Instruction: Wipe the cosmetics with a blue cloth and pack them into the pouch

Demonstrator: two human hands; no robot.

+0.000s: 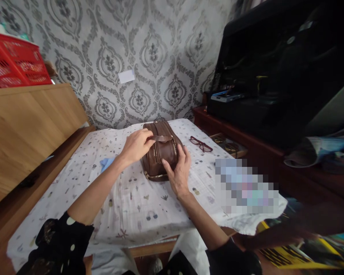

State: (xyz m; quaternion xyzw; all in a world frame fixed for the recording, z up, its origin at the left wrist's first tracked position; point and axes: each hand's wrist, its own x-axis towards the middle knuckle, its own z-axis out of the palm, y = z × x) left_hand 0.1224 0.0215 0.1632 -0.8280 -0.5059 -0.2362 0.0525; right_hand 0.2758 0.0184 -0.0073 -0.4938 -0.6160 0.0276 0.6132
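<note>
A brown leather-look bag (166, 151) with gold-coloured zippers lies on the patterned white cloth (137, 214). My left hand (137, 146) pinches the left end of the strap handle (162, 138), which arches over the bag's upper side. On the bag's near right corner, my right hand (180, 172) steadies it, thumb on top and fingers curved along the right side. The left palm hides part of the bag's left side. Just left of it, a light blue cloth-like piece (106, 163) shows partly behind my left forearm.
Dark-framed glasses (201, 144) lie right of the bag, with a blurred-out item (245, 187) nearer me. A television (263, 65) stands on a dark red cabinet (200, 116) at right. On the left, a red basket (17, 61) sits on a wooden panel (31, 126). The patterned wall (151, 84) closes the back.
</note>
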